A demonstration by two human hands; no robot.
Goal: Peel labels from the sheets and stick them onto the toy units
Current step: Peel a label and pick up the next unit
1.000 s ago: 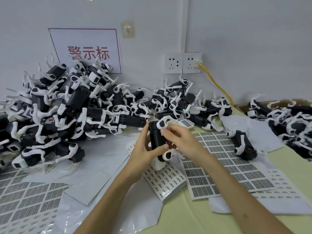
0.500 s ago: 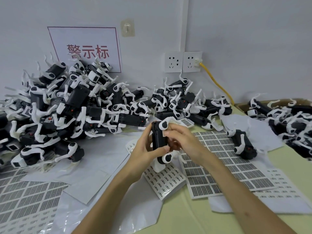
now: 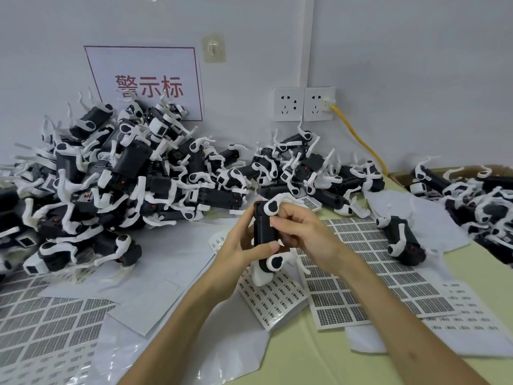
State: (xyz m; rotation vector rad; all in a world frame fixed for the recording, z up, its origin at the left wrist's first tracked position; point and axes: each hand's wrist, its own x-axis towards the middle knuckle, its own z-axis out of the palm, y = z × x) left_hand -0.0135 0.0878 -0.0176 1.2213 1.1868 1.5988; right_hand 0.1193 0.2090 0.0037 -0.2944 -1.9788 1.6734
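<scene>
Toy unit (image 3: 262, 232), upright; left hand (image 3: 238, 251) gripped its body to steady it; right hand (image 3: 301, 232), fingers curled, pinched its side, probably seating a label. Label sheets (image 3: 361, 276) lay beneath, within reach.

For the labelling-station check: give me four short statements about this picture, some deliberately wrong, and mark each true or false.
1. The left-hand grip holds a black-and-white plastic toy unit above the printed label sheets. True.
2. The right-hand grip rests flat on a label sheet. False: its fingers curl against the held toy unit.
3. A yellow cable is plugged into the right-hand white wall socket. True.
4. The largest heap of toy units lies right of the sockets. False: that heap lies left, under the red-lettered paper sign.
</scene>
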